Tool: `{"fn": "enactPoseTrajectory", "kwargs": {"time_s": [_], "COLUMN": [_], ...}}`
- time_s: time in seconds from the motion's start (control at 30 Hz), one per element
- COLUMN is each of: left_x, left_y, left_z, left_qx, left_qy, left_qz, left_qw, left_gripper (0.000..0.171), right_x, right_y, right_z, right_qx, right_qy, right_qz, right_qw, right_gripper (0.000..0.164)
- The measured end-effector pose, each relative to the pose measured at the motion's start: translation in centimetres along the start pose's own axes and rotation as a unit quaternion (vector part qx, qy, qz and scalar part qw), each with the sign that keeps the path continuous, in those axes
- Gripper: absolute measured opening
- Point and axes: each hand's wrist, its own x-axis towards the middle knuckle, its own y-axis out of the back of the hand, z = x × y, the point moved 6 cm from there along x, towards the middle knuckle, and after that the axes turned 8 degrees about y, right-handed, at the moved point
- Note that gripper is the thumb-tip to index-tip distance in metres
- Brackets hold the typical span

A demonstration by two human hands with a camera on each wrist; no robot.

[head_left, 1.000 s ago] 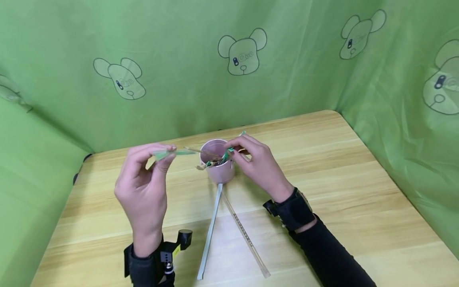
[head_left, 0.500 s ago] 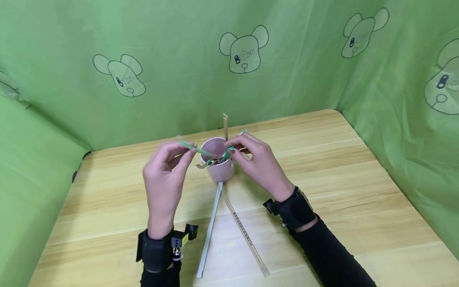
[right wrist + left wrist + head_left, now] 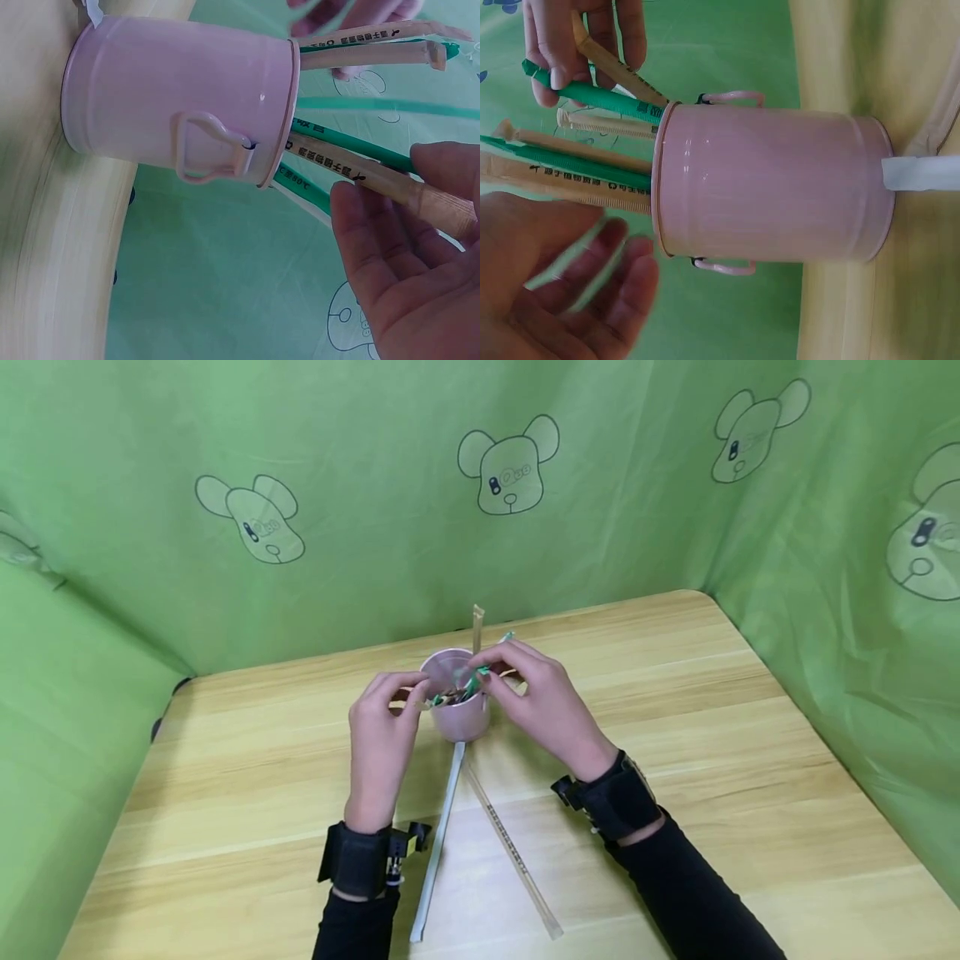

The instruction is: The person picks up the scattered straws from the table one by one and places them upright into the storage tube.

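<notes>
A small pink bucket (image 3: 460, 724) with side handles stands upright on the table, holding several wrapped drinking straws in green and brown. At its right rim, my right hand (image 3: 543, 706) pinches a green straw (image 3: 352, 142), with a brown straw (image 3: 322, 157) lying against the fingers. My left hand (image 3: 378, 727) is at the left rim; in the left wrist view its fingers are parted beside the green and brown straws (image 3: 577, 161), holding nothing. A blurred green straw (image 3: 390, 107) sticks out of the bucket in the right wrist view.
On the table in front of the bucket lie a white straw (image 3: 438, 852) and a brown printed straw (image 3: 510, 843), spread in a V. One brown straw (image 3: 477, 628) rises behind the rim. Green cloth (image 3: 360, 568) with bear-head drawings encloses the table (image 3: 712, 735).
My left hand moved right to the bucket with a green straw and let go of it there. A brown straw tilted left earlier; one now stands upright at the back. My right hand stayed put.
</notes>
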Motion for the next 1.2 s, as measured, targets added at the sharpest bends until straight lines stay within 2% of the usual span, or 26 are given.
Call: {"fn": "enactPoseTrajectory", "kwargs": {"time_s": [0.13, 0.2, 0.27, 0.33, 0.4, 0.43, 0.5, 0.57, 0.67, 0.83, 0.9, 1.03, 1.2], "left_x": [0.0, -0.2, -0.7, -1.5, -2.2, -2.5, -2.8, -2.9, -3.0, -3.3, -3.6, -4.0, -4.2], "left_y": [0.0, -0.3, -1.1, -2.0, -3.2, -3.7, -4.6, -5.3, -5.8, -6.3, -6.6, -7.1, -7.8], "left_z": [-1.3, -2.1, -3.1, -3.8, -4.3, -4.5, -4.5, -4.5, -4.5, -4.3, -4.2, -3.9, -3.5], "left_qx": [0.036, 0.066, 0.100, 0.140, 0.166, 0.171, 0.173, 0.166, 0.163, 0.169, 0.167, 0.157, 0.166], "left_qy": [0.070, 0.113, 0.161, 0.191, 0.197, 0.194, 0.172, 0.155, 0.149, 0.159, 0.160, 0.153, 0.131], "left_qz": [-0.035, -0.076, -0.143, -0.224, -0.298, -0.323, -0.353, -0.360, -0.351, -0.336, -0.323, -0.284, -0.216], "left_qw": [0.9963, 0.9884, 0.9714, 0.9454, 0.9192, 0.9103, 0.9033, 0.9050, 0.9098, 0.9129, 0.9178, 0.9332, 0.9533], "left_gripper": [0.016, 0.017, 0.019, 0.020, 0.021, 0.022, 0.022, 0.025, 0.030, 0.031, 0.030, 0.027, 0.028], "right_x": [0.1, 0.1, 0.1, 0.1, 0.1, 0.1, 0.0, 0.0, 0.0, 0.2, 0.2, 0.3, 0.3], "right_y": [-0.1, -0.2, -0.2, -0.2, -0.1, -0.1, 0.1, 0.2, 0.5, 0.9, 1.1, 1.5, 1.9], "right_z": [0.1, 0.0, 0.0, 0.0, 0.0, 0.0, -0.1, -0.1, -0.2, -0.4, -0.5, -0.6, -0.5], "right_qx": [0.001, 0.004, 0.003, 0.003, 0.004, 0.005, 0.010, 0.013, 0.013, 0.005, 0.004, 0.002, -0.004], "right_qy": [0.004, 0.006, 0.010, 0.011, 0.010, 0.009, 0.006, 0.004, 0.006, 0.011, 0.012, 0.011, 0.012], "right_qz": [-0.002, -0.006, -0.009, -0.010, -0.010, -0.009, -0.009, -0.009, -0.007, 0.004, 0.008, 0.017, 0.025], "right_qw": [1.000, 1.000, 1.000, 1.000, 1.000, 1.000, 1.000, 1.000, 1.000, 1.000, 1.000, 1.000, 1.000], "right_gripper": [0.023, 0.025, 0.025, 0.022, 0.019, 0.019, 0.021, 0.023, 0.024, 0.024, 0.025, 0.024, 0.023]}}
